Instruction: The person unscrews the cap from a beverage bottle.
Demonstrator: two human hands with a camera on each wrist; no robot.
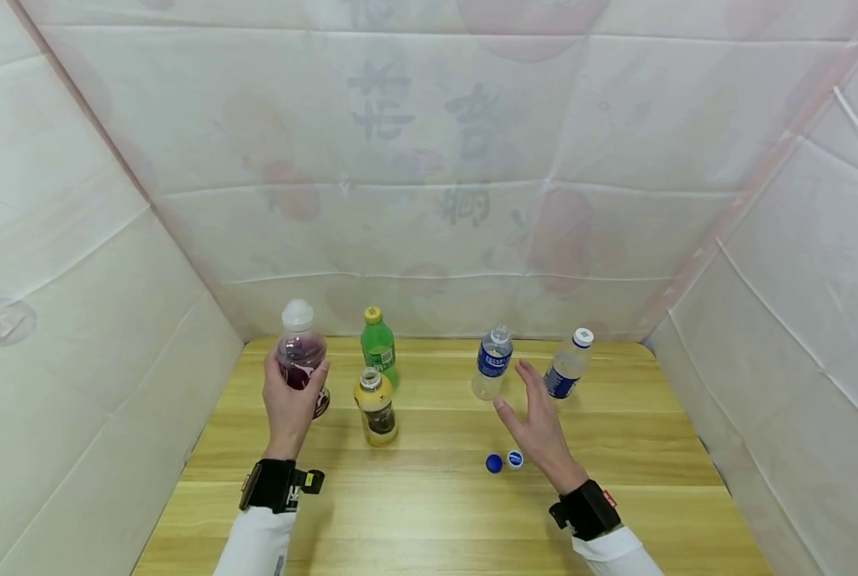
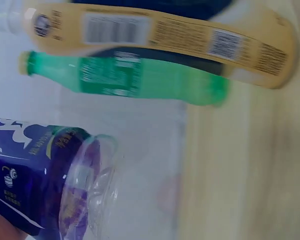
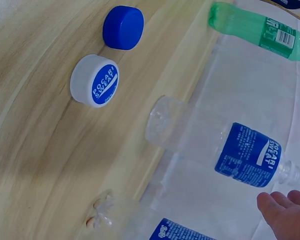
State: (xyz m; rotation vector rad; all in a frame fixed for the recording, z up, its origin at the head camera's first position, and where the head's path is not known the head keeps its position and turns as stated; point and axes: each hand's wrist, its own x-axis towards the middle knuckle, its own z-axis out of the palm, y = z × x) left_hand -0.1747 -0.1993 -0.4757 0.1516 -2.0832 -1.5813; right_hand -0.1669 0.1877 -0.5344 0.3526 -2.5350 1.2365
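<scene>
Pale printed cloth (image 1: 429, 240) is hung behind and at both sides of a wood-grain table (image 1: 414, 512).

Head view. Purple bottle (image 1: 302, 350), fitted with a whitish top (image 1: 297, 314): gripped round its body by the left hand (image 1: 289, 410), at the table's left side. Green bottle (image 1: 379, 346), yellow-capped: placed to the right of the purple one. Yellow bottle (image 1: 377, 410), its neck open: set in front of the green. Uncapped clear bottle (image 1: 492, 362), blue-labelled: stood right of centre. Capped clear bottle (image 1: 568, 366), white-topped: stood further right. Right hand (image 1: 541, 430): held empty near the two clear bottles, thumb and fingers spread wide. Blue cap (image 1: 494, 463) and loose white cap (image 1: 515, 459): laid side by side in front of the clear bottles. Black straps (image 1: 279, 485): worn at both wrists.

Left wrist view. Purple bottle: shown at lower left, its base seen against the cloth, apart from the tabletop; only part of the hand is caught in the corner. Green and yellow bottles: shown beyond, barcode visible on the yellow.

Right wrist view. Loose white cap: lettered POCARI SWEAT, as is the uncapped clear bottle's label. Right fingertips: seen near that bottle's neck; contact cannot be told.
</scene>
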